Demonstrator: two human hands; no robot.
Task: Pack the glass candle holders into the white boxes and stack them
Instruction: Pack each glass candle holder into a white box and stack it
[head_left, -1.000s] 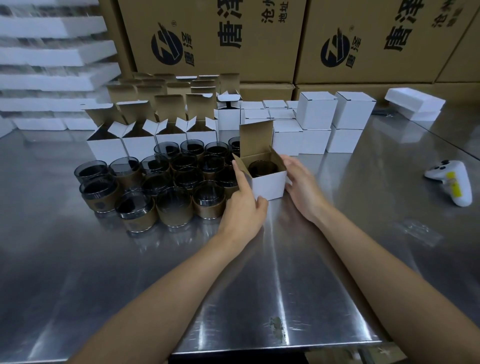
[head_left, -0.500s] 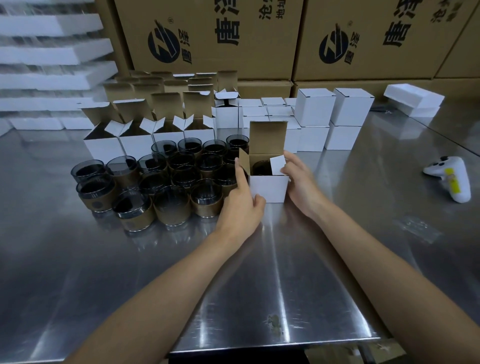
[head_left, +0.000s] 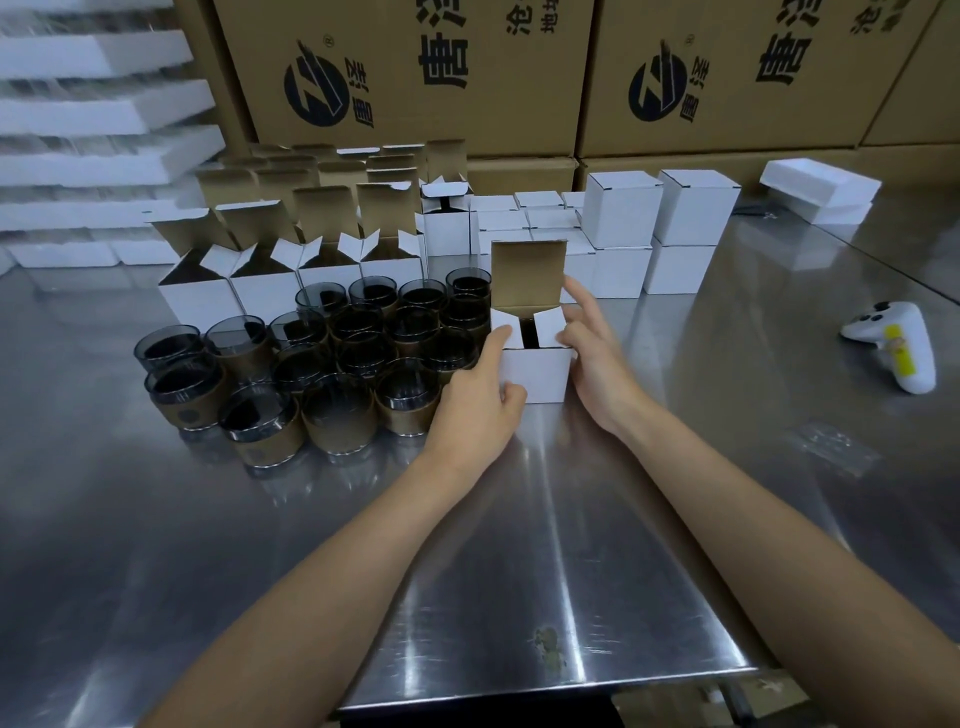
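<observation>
**Left hand** (head_left: 475, 410): fingers (head_left: 497, 336) curled round the near-left corner of the white box (head_left: 537, 371). The thumb is on its front face and the forefinger lies on the left side flap (head_left: 505, 323).

**Right hand** (head_left: 597, 358): fingers (head_left: 582, 299) fairly straight and holding nothing. They press the right side flap (head_left: 549, 322) and the box's right wall, with the forefinger raised toward the lid flap (head_left: 527, 273).

**Change:** a second ago both side flaps stood outward and the holder showed plainly in the box mouth. Half a second ago only the right flap was turned in. Now both lean inward over the opening, with a dark slit between them. The lid flap is unchanged, upright with its brown side toward the camera.

**Task's thing:** one holder is inside this box, almost covered. The remaining glass candle holders (head_left: 363, 358) are clustered on the surface (head_left: 519, 519) just left of the box.

**Judgement:** closing is half done. The lid has yet to be folded down and tucked.

**Beyond:** open boxes (head_left: 291, 280) stand behind the glasses. The closed stacked boxes (head_left: 660, 228), back right, are the likely destination.
</observation>
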